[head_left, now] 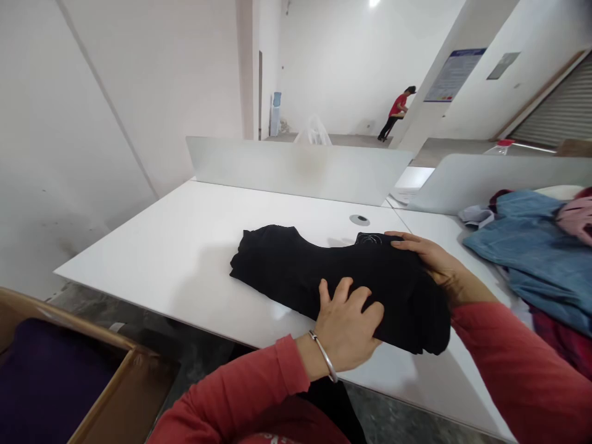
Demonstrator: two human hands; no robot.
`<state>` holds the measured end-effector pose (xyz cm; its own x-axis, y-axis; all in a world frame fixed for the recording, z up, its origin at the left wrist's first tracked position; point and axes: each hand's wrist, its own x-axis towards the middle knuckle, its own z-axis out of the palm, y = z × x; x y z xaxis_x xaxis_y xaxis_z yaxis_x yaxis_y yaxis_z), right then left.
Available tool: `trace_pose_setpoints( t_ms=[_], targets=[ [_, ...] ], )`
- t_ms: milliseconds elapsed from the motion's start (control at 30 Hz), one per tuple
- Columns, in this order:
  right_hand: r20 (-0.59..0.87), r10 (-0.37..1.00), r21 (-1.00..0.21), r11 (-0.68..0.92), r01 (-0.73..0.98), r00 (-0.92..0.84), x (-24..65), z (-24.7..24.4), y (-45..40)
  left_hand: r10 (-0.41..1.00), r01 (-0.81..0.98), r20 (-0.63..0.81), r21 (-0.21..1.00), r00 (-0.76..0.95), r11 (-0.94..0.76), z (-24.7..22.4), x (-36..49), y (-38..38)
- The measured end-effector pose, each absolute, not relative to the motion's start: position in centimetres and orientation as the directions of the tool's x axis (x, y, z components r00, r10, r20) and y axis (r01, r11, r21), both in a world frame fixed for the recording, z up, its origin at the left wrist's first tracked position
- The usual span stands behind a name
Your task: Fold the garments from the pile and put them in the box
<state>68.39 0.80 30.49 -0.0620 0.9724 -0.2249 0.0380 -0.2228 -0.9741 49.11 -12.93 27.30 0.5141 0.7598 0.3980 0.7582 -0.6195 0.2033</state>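
A black folded garment (333, 287), likely a T-shirt, lies on the white table (185, 259), with a round printed neck label (369, 239) showing at its far edge. My left hand (346, 324), with a silver bangle (324, 354) on the wrist, presses on the near fold with its fingers curled into the cloth. My right hand (428, 259) grips the garment's right end, its fingers reaching over the top near the label. A red sleeve covers each forearm.
A cardboard box (78, 376) holding dark purple cloth sits at lower left. Blue denim (527, 259) and pink and dark red clothes (576, 216) are piled at right. White divider panels (296, 169) stand behind the table. A person in a red top (395, 111) stands far beyond.
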Motion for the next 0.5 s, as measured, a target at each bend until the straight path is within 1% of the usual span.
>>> trace_pose_setpoints(
  t_ms=[133,233,333,433,500],
  targets=[
    [-0.247,0.969,-0.968,-0.246,-0.054,0.003,68.2,29.0,-0.6,0.803,0.821,0.414,0.191,0.430,-0.538,26.7,47.9,-14.0],
    [-0.261,0.965,-0.965,-0.262,0.003,0.019,68.4,27.9,-1.9,0.844,0.856,0.393,0.215,0.365,-0.471,25.6,47.2,-14.5],
    [-0.244,0.969,-0.963,-0.247,0.105,0.038,68.3,28.1,-3.0,0.873,0.848,0.349,0.288,0.340,-0.445,24.8,46.7,-14.4],
    [-0.210,0.976,-0.971,-0.215,0.108,0.060,67.6,29.6,-3.6,0.884,0.809,0.309,0.376,0.350,-0.451,25.1,46.0,-13.8],
    [-0.174,0.983,-0.975,-0.180,0.129,0.057,66.8,30.8,-3.6,0.880,0.749,0.286,0.464,0.380,-0.474,25.9,45.1,-13.2]
  ],
)
